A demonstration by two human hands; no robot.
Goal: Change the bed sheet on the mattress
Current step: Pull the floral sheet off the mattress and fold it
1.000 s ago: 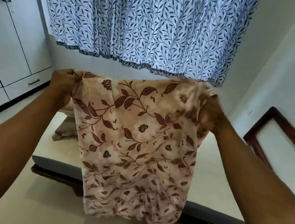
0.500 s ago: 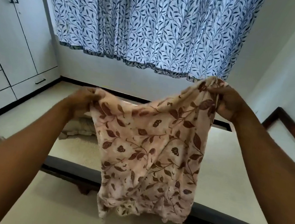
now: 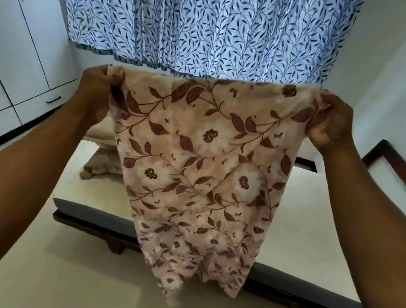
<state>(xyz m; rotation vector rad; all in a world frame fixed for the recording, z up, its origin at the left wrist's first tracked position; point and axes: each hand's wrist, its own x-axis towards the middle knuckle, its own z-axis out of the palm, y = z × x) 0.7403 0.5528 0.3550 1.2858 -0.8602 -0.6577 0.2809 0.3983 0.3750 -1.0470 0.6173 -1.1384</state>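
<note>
the floral sheet (image 3: 195, 165) hangs in front of the camera and hides the middle of the mattress (image 3: 313, 216); its lower edge is blurred and hard to read; the fingertips of both hands are tucked behind the cloth and do not show. the left hand (image 3: 96, 91) grips the upper left corner, with fingers curled round the bunched fabric; the right hand (image 3: 331, 125) pinches the upper right corner in the same way; the top edge is stretched almost straight between them, in the air above the bed. the sheet is thin, soft cloth, pale peach with brown leaves and flowers; it narrows downward in loose folds. the mattress is flat, cream on top with a grey side, on a dark wooden frame (image 3: 97, 230); a crumpled beige cloth (image 3: 99, 162) lies on its left part, half hidden by the sheet. a pleated blue leaf-print curtain (image 3: 202, 18) is cut off at the top; a white wardrobe (image 3: 10, 35) is cut off at the left.
</note>
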